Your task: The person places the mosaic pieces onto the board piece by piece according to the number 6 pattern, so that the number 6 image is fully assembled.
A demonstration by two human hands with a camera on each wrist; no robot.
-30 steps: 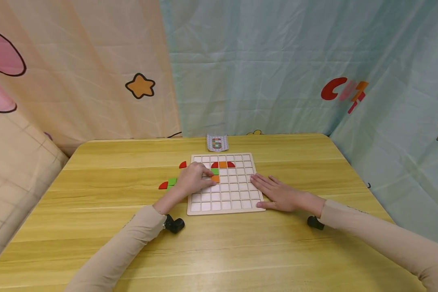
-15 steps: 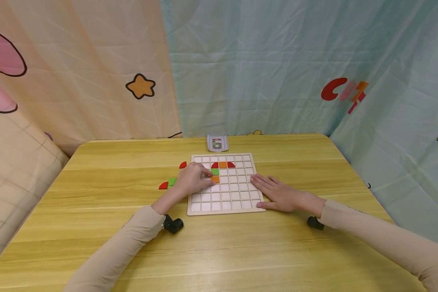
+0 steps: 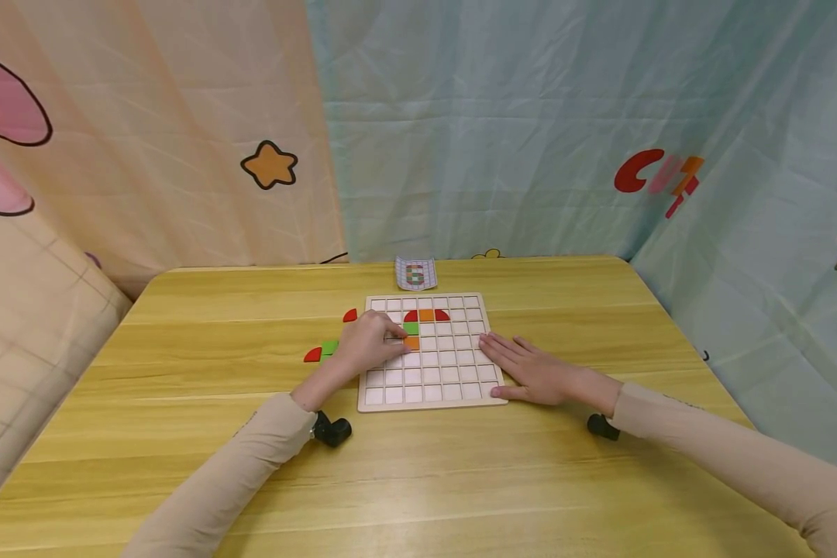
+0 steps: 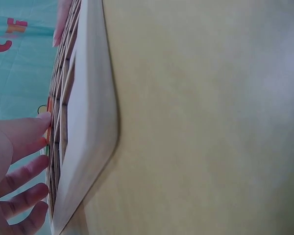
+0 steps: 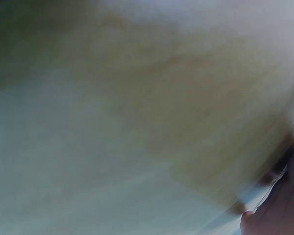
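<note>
A wooden grid board (image 3: 432, 393) lies flat on the table. My left hand (image 3: 368, 341) reaches over its left side, thumb and index fingertips pinching an orange square tile (image 3: 411, 343) that sits in a cell. Directly above this tile is a green square tile (image 3: 411, 328). The row behind holds a red quarter-round tile (image 3: 411, 316), another orange square tile (image 3: 426, 315) and a second red quarter-round tile (image 3: 442, 315). In the left wrist view the other fingers (image 4: 24, 176) are spread beside the board's edge. My right hand (image 3: 530, 372) rests with extended fingers on the board's right edge.
Left of the board lie a red quarter-round tile (image 3: 350, 315), another red one (image 3: 312, 355) and green tiles (image 3: 329, 347), partly hidden by the left hand. A small pattern card (image 3: 415, 273) lies behind the board. Curtains (image 3: 530, 139) hang behind the wooden table (image 3: 418, 480).
</note>
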